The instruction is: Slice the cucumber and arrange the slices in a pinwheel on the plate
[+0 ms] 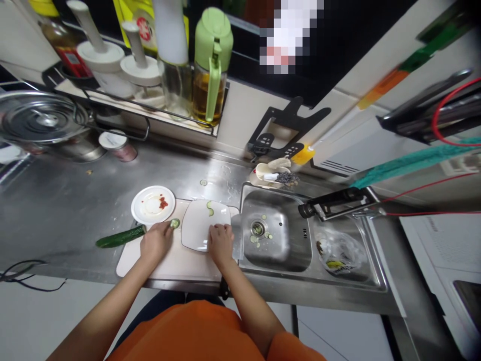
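Cucumber (119,237) lies left of the left hand (156,244)

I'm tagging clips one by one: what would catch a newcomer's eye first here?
The bright orange shirt at the bottom centre probably stands out first. Above it, the right hand overlaps a squarish white plate, and a long dark-green cucumber lies left of the left hand.

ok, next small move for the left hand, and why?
I'd probably shift the left hand rightward and lay the cucumber slice it seems to hold on the square plate: the plate is just to its right, already carries green pieces, and has bare surface left.
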Tool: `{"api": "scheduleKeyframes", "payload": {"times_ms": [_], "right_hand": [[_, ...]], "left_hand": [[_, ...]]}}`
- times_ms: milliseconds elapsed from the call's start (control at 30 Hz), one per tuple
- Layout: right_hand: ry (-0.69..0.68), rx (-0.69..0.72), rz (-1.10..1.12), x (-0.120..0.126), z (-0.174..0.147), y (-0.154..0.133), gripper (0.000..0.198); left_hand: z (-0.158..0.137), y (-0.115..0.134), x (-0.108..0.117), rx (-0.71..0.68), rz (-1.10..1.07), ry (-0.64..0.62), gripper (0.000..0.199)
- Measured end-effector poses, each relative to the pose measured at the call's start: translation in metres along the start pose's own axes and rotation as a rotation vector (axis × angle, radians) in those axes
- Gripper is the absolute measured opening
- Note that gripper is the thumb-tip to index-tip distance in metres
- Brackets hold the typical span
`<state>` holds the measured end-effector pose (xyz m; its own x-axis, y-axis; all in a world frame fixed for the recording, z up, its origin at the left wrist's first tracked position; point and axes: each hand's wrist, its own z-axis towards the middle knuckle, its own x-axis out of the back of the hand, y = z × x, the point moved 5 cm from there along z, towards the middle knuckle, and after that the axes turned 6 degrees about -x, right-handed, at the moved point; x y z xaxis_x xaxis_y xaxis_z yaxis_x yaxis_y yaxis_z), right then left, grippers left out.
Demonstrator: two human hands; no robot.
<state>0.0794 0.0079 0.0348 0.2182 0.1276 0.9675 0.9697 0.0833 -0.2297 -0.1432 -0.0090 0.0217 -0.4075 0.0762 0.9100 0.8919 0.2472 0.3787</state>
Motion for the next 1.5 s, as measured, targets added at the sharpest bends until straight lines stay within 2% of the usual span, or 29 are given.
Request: {"api": "scheduleKeyframes", "payload": {"times_ms": [267,600,767,1500], "right_hand": [[-0.037,-0.020,-0.047,0.001,-0.002,0.001,0.021],[-0.016,-0.004,-0.032,0.000,-0.003,-0.005,0.019],[-0.022,-0.001,-0.005,-0.002,0.000,-0.008,0.018],[-0.034,0.001,0.056,-0.002,0.002,-0.011,0.017]], "left_hand": [[0.001,-0.005,-0.003,0.091,-0.125,0.010,0.030],[0.002,-0.012,-0.004,0.233,-0.323,0.068,0.025],[0.001,-0.017,-0.004,0.308,-0.402,0.044,0.027],[-0.001,-0.014,-0.011,0.368,-0.477,0.070,0.030]]}}
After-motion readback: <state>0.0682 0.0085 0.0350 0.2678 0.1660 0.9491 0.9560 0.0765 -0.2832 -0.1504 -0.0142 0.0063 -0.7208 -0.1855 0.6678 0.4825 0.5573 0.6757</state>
